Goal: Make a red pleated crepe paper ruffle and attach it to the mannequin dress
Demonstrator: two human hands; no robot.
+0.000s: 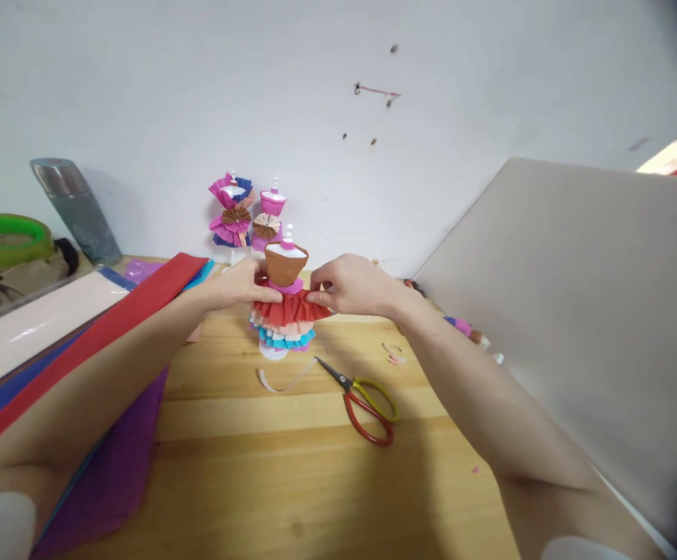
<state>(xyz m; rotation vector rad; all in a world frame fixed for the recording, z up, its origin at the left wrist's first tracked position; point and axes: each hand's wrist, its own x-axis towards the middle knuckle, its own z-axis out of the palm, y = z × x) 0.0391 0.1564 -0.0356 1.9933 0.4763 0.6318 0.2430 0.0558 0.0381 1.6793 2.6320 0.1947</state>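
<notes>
A small dress-form mannequin (286,264) stands upright on its white base, with a brown bodice and a pink waistband. Its tiered skirt shows pink and blue ruffles beneath a red crepe-paper ruffle (289,309). At the waist's left side, my left hand (243,281) pinches the red ruffle, thumb in front and fingers partly behind the form. On the other side, my right hand (350,285) grips the ruffle's right end between thumb and fingers. Scissors (367,408) with one red and one yellow handle lie on the wood just in front, beside a thin white strip (283,386).
Two decorated mannequins (232,210) stand against the wall. Folded crepe paper (157,292) in several colours lies at left, near a bottle (75,210) and a green tape roll (5,237). A grey panel (572,311) rises at right. Paper scraps (394,356) dot the table (292,482).
</notes>
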